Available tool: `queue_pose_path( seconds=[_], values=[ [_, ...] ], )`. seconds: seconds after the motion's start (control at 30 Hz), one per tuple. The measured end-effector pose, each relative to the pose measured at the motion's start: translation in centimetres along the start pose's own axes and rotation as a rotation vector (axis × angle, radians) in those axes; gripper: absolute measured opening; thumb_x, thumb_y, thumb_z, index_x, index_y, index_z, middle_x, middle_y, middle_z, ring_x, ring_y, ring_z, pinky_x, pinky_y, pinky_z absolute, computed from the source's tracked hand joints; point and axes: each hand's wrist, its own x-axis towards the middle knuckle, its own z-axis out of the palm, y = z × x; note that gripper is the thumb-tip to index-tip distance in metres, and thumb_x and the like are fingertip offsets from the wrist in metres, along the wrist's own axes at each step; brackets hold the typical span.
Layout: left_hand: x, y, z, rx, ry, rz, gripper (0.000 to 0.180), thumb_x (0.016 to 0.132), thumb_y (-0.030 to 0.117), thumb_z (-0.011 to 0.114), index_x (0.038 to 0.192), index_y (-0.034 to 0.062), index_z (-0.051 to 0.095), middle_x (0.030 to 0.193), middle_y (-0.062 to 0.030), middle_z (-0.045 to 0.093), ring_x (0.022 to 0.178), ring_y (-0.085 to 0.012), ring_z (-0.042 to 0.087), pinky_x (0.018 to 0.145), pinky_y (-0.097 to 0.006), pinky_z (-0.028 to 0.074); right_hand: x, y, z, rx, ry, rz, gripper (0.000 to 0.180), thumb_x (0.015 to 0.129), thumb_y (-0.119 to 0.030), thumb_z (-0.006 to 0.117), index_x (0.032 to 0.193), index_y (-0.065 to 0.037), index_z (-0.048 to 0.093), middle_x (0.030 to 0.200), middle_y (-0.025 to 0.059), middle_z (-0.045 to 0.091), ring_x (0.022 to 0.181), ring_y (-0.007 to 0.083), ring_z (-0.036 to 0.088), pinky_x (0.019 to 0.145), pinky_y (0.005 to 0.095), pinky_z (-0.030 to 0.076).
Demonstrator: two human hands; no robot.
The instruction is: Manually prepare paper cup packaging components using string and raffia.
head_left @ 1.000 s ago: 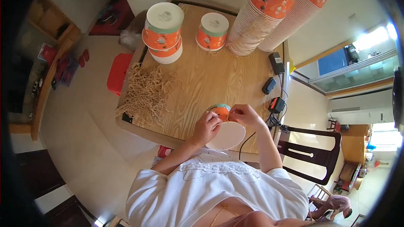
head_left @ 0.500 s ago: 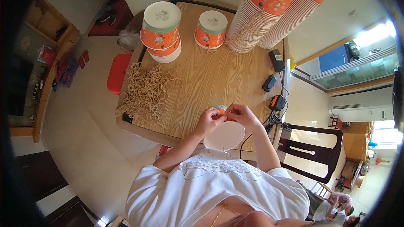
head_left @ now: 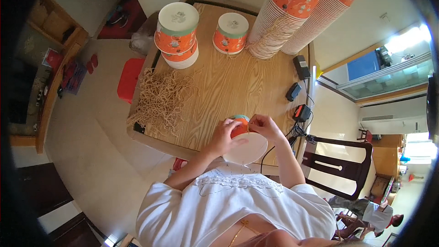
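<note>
An orange paper bucket (head_left: 239,130) with a green band lies tipped at the near table edge, its wide pale round end (head_left: 247,150) toward me. My left hand (head_left: 223,138) is at the bucket's left side, fingers apart and touching it; its thumb is blurred over the pale end. At the bucket's right side my right hand (head_left: 266,129) is closed in a pinch on a thin tan string (head_left: 248,128) by the rim. A tangled heap of similar tan strings (head_left: 162,98) lies on the table to the left.
Upside-down buckets (head_left: 178,34) are stacked at the far left, with a small one (head_left: 231,34) beside them. Two tall bucket stacks (head_left: 286,13) rise at the far right. Black adapters (head_left: 301,112) and cables line the right edge, near a dark chair (head_left: 338,164). Another person (head_left: 379,217) is behind it.
My left hand has come away from the right hand's fingertips and spread its fingers, uncovering more of the bucket. The right hand stays at the rim. The person in the background has shifted.
</note>
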Motion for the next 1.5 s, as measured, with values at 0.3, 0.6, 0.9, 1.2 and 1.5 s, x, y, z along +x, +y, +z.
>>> queue_pose_path(
  seconds=[0.3, 0.6, 0.9, 1.2, 1.5],
  values=[
    [-0.8, -0.7, -1.9, 0.701, -0.292, -0.444, 0.049, 0.081, 0.021, 0.051, 0.127, 0.0107, 0.039, 0.070, -0.0160, 0.060, 0.065, -0.0333, 0.060, 0.059, -0.044, 0.048, 0.9, -0.9, -0.6, -0.082, 0.045, -0.032, 0.006, 0.079, -0.007, 0.056, 0.084, -0.004, 0.055, 0.062, -0.0058, 0.046, 0.057, 0.0007, 0.040, 0.047, 0.0176, 0.031],
    [4.1, -0.6, -6.9, 0.786, 0.066, -0.348, 0.057, 0.080, 0.018, 0.049, 0.132, 0.0146, 0.028, 0.079, -0.0179, 0.059, 0.066, -0.0347, 0.059, 0.059, -0.046, 0.047, 0.6, -3.9, -2.2, -0.025, 0.248, -0.192, 0.014, 0.080, -0.006, 0.057, 0.093, -0.004, 0.052, 0.061, -0.0045, 0.045, 0.055, 0.0032, 0.043, 0.049, 0.0189, 0.037],
    [4.8, 2.0, -7.5, 0.496, 0.162, -0.100, 0.058, 0.080, 0.011, 0.048, 0.133, 0.0098, 0.025, 0.121, -0.0153, 0.045, 0.094, -0.0329, 0.055, 0.072, -0.041, 0.049, 2.4, -1.6, -3.2, -0.180, 0.379, -0.414, 0.009, 0.080, -0.003, 0.055, 0.088, -0.002, 0.053, 0.074, 0.0028, 0.058, 0.064, 0.0079, 0.054, 0.057, 0.0223, 0.045],
    [5.6, 3.2, -7.2, 0.433, 0.091, 0.061, 0.078, 0.071, 0.006, 0.060, 0.136, 0.0076, 0.015, 0.133, -0.0165, 0.028, 0.113, -0.0360, 0.041, 0.091, -0.040, 0.040, 3.2, -4.1, -4.6, -0.081, 0.188, -0.136, 0.024, 0.088, -0.012, 0.043, 0.106, -0.002, 0.055, 0.079, 0.0004, 0.059, 0.065, 0.0087, 0.054, 0.056, 0.0246, 0.045],
    [9.2, 0.4, -7.3, 0.179, -0.101, 0.059, 0.062, 0.078, 0.029, 0.061, 0.128, 0.0049, 0.033, 0.121, -0.0177, 0.044, 0.111, -0.0299, 0.042, 0.095, -0.041, 0.029, 5.6, -1.4, -5.9, -0.038, 0.433, -0.266, 0.036, 0.093, -0.019, 0.037, 0.124, 0.000, 0.042, 0.108, 0.0064, 0.057, 0.096, 0.0114, 0.051, 0.084, 0.0246, 0.039]
  ],
)
